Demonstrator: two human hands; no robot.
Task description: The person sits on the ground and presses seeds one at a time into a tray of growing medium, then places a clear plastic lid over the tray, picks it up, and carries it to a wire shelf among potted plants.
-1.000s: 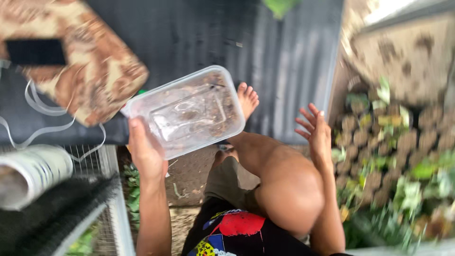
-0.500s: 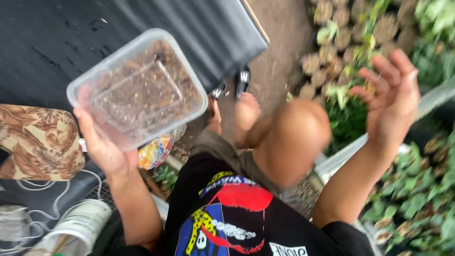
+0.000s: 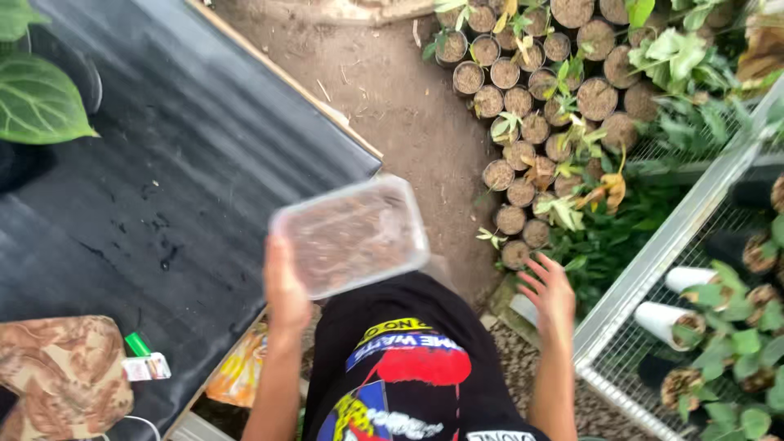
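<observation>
Holding a clear rectangular plastic tub [image 3: 351,235] filled with brown crumbly soil, the left hand [image 3: 283,286] gripped it by the near left corner, fingers hidden under the base and the thumb side pressed against the wall, closed firmly on the tub. The tub hung in the air above the person's lap, tilted slightly, over the edge where the black ribbed sheet [image 3: 163,163] met the bare brown earth [image 3: 392,98]. The right hand [image 3: 549,294] held nothing; its fingers were spread wide and loose, palm down, well apart from the tub and hovering just beside the grey metal frame of a wire-mesh bench [image 3: 670,245]. Below both hands was the person's black printed shirt [image 3: 408,376]. Beyond the right hand stood a cluster of small round soil-filled seedling pots [image 3: 531,106], some with yellowing leaves. On the mesh bench were white tube pots [image 3: 665,318] and green leafy plants [image 3: 735,327]. At the lower left lay a brown patterned cushion [image 3: 61,371] with a small green lighter [image 3: 136,344] beside it, and a broad green leaf [image 3: 37,98] showed at the upper left.
</observation>
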